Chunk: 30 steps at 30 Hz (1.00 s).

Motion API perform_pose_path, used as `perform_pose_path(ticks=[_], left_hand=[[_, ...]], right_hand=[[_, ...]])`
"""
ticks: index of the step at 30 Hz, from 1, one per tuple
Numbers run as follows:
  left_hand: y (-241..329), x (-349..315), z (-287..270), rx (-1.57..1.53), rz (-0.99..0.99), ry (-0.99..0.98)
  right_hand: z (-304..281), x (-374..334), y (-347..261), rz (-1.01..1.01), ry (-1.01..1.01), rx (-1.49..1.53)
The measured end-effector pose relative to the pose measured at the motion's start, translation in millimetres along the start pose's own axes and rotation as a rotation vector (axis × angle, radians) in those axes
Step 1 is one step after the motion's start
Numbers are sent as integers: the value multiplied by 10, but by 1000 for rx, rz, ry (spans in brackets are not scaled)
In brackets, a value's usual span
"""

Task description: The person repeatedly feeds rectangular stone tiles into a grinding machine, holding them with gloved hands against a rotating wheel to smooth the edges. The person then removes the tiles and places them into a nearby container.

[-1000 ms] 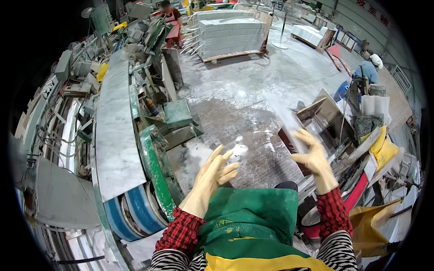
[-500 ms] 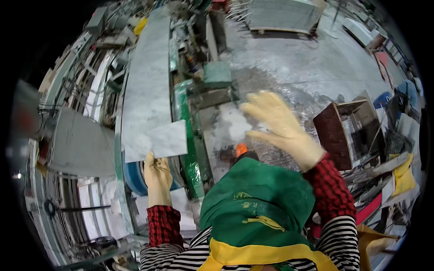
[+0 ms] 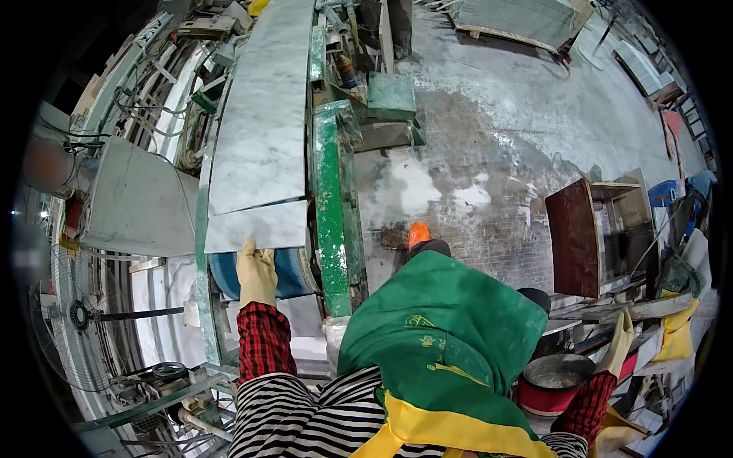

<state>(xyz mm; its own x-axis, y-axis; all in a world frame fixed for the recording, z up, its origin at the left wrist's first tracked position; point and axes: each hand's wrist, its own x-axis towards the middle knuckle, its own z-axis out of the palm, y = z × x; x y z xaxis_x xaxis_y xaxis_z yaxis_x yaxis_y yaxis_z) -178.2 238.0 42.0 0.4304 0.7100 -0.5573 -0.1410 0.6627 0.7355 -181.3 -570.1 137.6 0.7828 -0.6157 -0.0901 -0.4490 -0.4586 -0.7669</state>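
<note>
A small white-grey marble piece (image 3: 259,226) lies on the conveyor at the left, against the near end of a long marble slab (image 3: 263,130). A thin dark gap runs between the two. My left hand (image 3: 257,273), in a cream glove, grips the near edge of the small piece, above the blue belt (image 3: 289,271). At the lower right my right hand (image 3: 617,345), also gloved, is held out with fingers extended and nothing visible in it. It is nearest a red bucket (image 3: 546,398) with greyish contents and a wooden plank (image 3: 622,310).
A green metal rail (image 3: 330,214) edges the conveyor. Right of it stands a brown open box (image 3: 573,240) on the wet floor. A grey panel (image 3: 137,198) and machinery are on the left; a yellow bag (image 3: 678,332) hangs at the right.
The small marble piece has turned and shifted left, lining up with the long slab. My right hand has swung from over the floor down to the lower right. The view has shifted.
</note>
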Motion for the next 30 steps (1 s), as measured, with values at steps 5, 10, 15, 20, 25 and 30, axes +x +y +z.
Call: perform_pose_path(ticks=[5,10,15,20,25,30], left_hand=[[-90,301,-105,-6,56,2],[-101,624,-478,-43,-53,-350],[-44,440,-362,37,-66,-519],[-136,475,-303,74,75,-229],[-105,282,-117,70,73,-297],[236,-101,-161,462,141,-229]], right_hand=[[-331,-125,630,91,175,157],[-453,-101,946,75,241,260],[-768,72,1588,-25,468,150],[-967,-210,1619,48,630,116],[-1154,-376,2291,185,591,-261],[-956,-306,2688,393,433,-805]])
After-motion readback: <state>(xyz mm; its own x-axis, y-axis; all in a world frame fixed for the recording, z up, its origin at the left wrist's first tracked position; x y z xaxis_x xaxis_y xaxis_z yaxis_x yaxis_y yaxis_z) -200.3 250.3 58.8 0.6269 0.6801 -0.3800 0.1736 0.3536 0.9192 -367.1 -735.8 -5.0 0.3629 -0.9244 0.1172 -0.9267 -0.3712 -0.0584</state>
